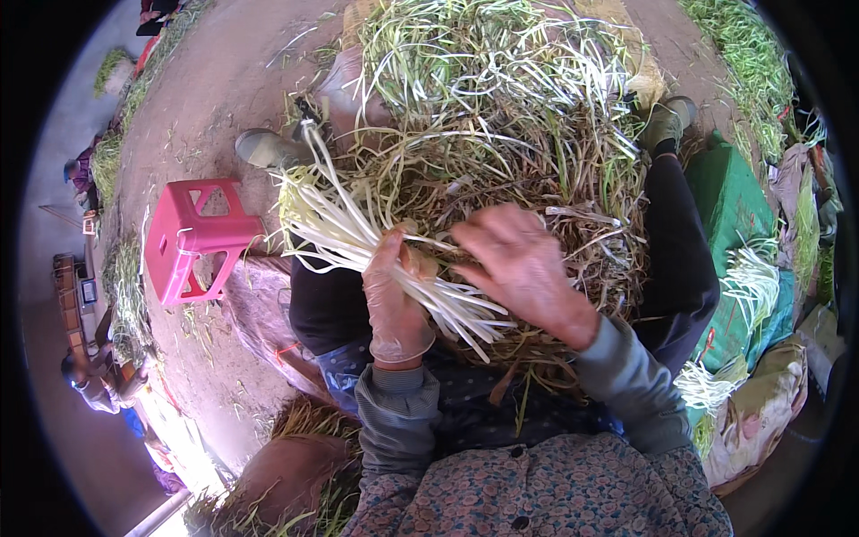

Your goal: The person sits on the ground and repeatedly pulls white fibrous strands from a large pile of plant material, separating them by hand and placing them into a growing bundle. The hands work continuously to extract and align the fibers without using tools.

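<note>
My left hand (397, 288), in a thin clear glove, is closed around a bundle of long white stems (335, 221), which look like blanched chives or a similar vegetable. Pale yellow-green tips fan out to the upper left, and the white ends (463, 312) stick out to the lower right. Just right of the bundle is my right hand (513, 258), blurred, its fingers bent towards the stems. Whether a stem is pinched in it cannot be made out. Under both hands, a heap of brown, dry leaf waste (496, 168) covers my lap and the space between my legs.
Beyond the waste lies a large pile of green-and-white stalks (483, 60). A pink plastic stool (201, 241) stands on its side at left. At right, small white bundles (751, 278) rest on a green covered block (728, 194). Other people (107, 382) sit along the far left.
</note>
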The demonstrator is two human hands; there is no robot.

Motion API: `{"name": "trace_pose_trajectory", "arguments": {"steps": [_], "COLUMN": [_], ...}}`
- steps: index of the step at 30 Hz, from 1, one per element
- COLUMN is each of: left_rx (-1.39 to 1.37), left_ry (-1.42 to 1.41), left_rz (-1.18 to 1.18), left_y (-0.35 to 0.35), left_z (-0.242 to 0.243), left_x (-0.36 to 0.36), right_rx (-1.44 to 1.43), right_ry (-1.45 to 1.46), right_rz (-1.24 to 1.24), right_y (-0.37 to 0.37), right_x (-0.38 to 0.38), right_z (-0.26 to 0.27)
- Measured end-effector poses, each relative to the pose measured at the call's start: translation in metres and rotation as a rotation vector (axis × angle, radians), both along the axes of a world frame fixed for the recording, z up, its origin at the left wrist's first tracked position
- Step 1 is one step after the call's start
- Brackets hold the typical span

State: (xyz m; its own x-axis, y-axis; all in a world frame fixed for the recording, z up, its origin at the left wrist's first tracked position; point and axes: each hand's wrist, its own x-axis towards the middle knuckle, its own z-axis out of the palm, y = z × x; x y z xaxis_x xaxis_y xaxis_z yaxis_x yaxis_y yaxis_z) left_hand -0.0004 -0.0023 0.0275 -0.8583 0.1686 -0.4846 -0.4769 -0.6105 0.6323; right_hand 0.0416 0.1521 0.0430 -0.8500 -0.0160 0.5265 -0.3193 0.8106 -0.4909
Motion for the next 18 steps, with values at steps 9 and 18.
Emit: {"name": "trace_pose_trajectory", "arguments": {"steps": [9,18], "left_rx": [0.025,0.068], "left_ry": [-0.053,0.064], "left_rz": [0.039,0.066], "left_y": [0.002,-0.027], "left_z": [-0.002,-0.014], "left_x": [0.002,-0.01], "right_rx": [-0.111,-0.122], "right_ry": [0.041,-0.357], "right_rz": [0.066,-0.77], "right_y": [-0.004,0.168], "right_x": [-0.015,0.067], "right_z": [-0.031,-0.068]}}
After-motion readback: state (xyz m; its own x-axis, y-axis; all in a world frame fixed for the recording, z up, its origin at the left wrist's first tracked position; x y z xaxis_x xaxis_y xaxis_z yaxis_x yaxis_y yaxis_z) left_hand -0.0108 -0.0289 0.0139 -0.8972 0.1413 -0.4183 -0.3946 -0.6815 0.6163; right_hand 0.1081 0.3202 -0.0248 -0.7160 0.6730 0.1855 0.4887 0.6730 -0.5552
